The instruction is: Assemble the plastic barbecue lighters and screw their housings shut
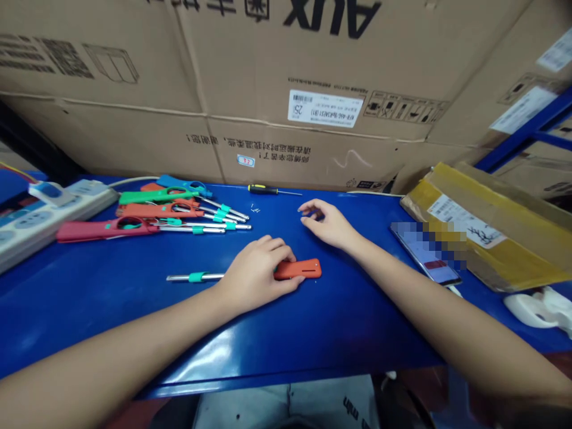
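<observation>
Orange lighter: the long-necked orange lighter lies on the blue table in front of the person, handle mostly covered, slotted end showing to the right, metal tube with its green band out to the left
Left hand: left hand is wrapped over the handle, thumb on the near side, fingers on the far side, pinching it; the contact under the palm is hidden
Right hand: right hand is raised beyond the slotted end, fingers loosely curled with a gap to the thumb; nothing seen in it, though a very small part could be missed
Handle risk: judged smooth on a glossy surface; if pressed off-centre with one hand only, it could swivel or skid
Tube risk: the long tube sticks out past the left palm; a twist of the wrist could sweep it sideways
Loose bits: small pale bits lie near the screwdriver; a brushing right hand could scatter them, and they look hard to find again
Lighter pile: red lighter and others overlap, tubes pointing right; pulling one out could drag its neighbours
Phone: phone lies close to the right forearm; a careless elbow could nudge it
</observation>
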A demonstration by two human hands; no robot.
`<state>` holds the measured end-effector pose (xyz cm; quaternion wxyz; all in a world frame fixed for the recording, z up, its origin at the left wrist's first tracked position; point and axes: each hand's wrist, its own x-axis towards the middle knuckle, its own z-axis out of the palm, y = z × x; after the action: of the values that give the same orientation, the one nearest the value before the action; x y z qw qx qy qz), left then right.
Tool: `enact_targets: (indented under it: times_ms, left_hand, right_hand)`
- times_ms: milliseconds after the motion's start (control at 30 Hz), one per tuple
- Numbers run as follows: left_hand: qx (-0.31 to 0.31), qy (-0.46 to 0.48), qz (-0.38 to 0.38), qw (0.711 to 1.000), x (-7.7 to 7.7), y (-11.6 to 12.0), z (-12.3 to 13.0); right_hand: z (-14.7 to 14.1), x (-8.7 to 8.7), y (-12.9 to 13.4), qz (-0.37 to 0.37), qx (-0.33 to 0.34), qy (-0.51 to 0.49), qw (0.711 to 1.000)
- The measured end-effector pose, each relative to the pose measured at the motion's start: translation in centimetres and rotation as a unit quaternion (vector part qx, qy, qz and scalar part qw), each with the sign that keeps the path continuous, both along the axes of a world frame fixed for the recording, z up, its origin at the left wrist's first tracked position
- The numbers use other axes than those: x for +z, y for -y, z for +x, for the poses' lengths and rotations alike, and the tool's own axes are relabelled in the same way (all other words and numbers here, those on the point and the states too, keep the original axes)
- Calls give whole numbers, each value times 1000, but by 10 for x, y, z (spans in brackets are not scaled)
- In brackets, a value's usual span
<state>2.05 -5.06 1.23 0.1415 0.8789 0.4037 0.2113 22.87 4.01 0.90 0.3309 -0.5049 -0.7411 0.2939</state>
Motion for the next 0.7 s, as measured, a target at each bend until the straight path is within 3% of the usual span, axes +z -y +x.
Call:
enact_targets:
  times_ms: [67, 100, 267, 433, 600, 700]
  left_hand:
    - [-2, -8, 14, 1000, 1, 1, 0]
    - [-5, -10, 18, 1000, 1, 1, 0]
    - [-21, -26, 31, 999, 1, 2, 0]
    - [-34, -42, 27, 998, 1, 3, -1]
    - [-61, -42, 25, 997, 3, 6, -1]
    - [-72, -44, 34, 996, 2, 7, 0]
  right_hand:
    - [-21, 5, -20, 119, 24, 112, 986]
    - [-33, 8, -30, 140, 34, 164, 976]
    - [-78, 9, -72, 119, 20, 240, 963]
    - [-94, 7, -79, 125, 31, 253, 959]
    - [-76, 25, -50, 153, 61, 190, 968]
    - [-49, 33, -17, 102, 78, -67, 989]
